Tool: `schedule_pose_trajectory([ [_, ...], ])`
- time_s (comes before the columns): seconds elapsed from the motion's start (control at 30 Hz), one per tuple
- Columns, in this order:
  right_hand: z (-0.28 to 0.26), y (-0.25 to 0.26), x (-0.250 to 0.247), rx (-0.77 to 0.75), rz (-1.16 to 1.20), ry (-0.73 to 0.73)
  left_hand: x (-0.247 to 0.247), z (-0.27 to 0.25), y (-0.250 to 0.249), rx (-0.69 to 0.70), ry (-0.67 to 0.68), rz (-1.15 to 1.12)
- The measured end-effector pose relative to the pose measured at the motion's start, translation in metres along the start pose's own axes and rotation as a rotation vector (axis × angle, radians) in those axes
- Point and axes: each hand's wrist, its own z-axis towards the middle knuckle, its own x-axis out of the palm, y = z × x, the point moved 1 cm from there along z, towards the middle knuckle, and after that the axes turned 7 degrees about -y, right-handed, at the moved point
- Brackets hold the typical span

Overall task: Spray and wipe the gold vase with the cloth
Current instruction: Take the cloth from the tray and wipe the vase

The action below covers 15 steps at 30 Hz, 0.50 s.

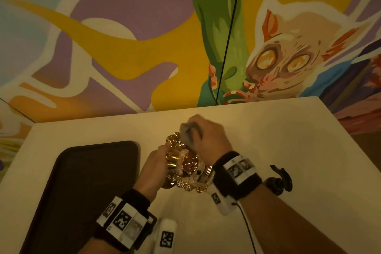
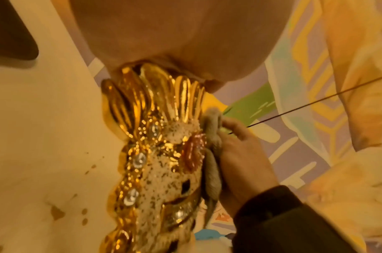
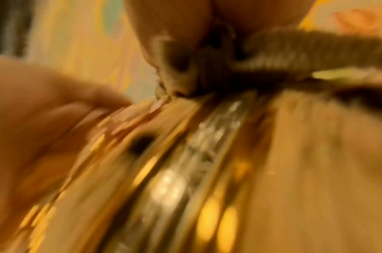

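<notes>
Meanwhile, the left hand (image 1: 153, 163) grips the tilted gold vase (image 1: 183, 166) over the counter (image 1: 288, 134); the right hand (image 1: 206, 132) presses a bunched grey cloth (image 1: 188, 133) against its far rim. Glossy, ornate, likely fragile: best held by the fluted neck.

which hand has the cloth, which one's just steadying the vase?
The right hand grips the grey cloth against the gold vase. The left hand holds the vase bare, no cloth.

gold vase (image 1: 181, 163), grey cloth (image 1: 188, 133), dark brown tray (image 1: 86, 181).
</notes>
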Motion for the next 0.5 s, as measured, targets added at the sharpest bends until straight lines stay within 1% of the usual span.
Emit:
schedule_pose_trajectory([
  [0.03, 0.007, -0.008, -0.009, 0.098, 0.069, -0.026, -0.003, 0.001, 0.000, -0.001, 0.011, 0.030],
  [0.07, 0.013, -0.012, -0.016, 0.149, 0.109, -0.022, -0.006, 0.002, 0.000, 0.008, 0.036, 0.067],
  [0.1, 0.017, -0.014, -0.021, 0.153, 0.114, 0.040, -0.010, 0.004, -0.001, 0.027, 0.070, 0.109],
  [0.17, 0.016, -0.015, -0.023, 0.178, 0.172, 0.328, -0.018, 0.009, -0.009, 0.079, 0.146, 0.181],
  [0.23, 0.008, -0.012, -0.025, 0.287, 0.302, 0.604, -0.028, 0.016, -0.021, 0.133, 0.206, 0.257],
  [0.3, 0.000, -0.010, -0.028, 0.302, 0.356, 0.758, -0.035, 0.024, -0.033, 0.183, 0.290, 0.356],
  [0.33, -0.005, -0.011, -0.029, 0.295, 0.374, 0.811, -0.038, 0.026, -0.039, 0.201, 0.329, 0.391],
  [0.37, -0.010, -0.014, -0.029, 0.309, 0.382, 0.829, -0.041, 0.029, -0.045, 0.215, 0.358, 0.414],
  [0.43, -0.023, -0.021, -0.027, 0.359, 0.440, 0.821, -0.043, 0.033, -0.056, 0.234, 0.379, 0.473],
  [0.5, -0.036, -0.028, -0.021, 0.436, 0.562, 0.806, -0.045, 0.041, -0.065, 0.237, 0.379, 0.548],
])
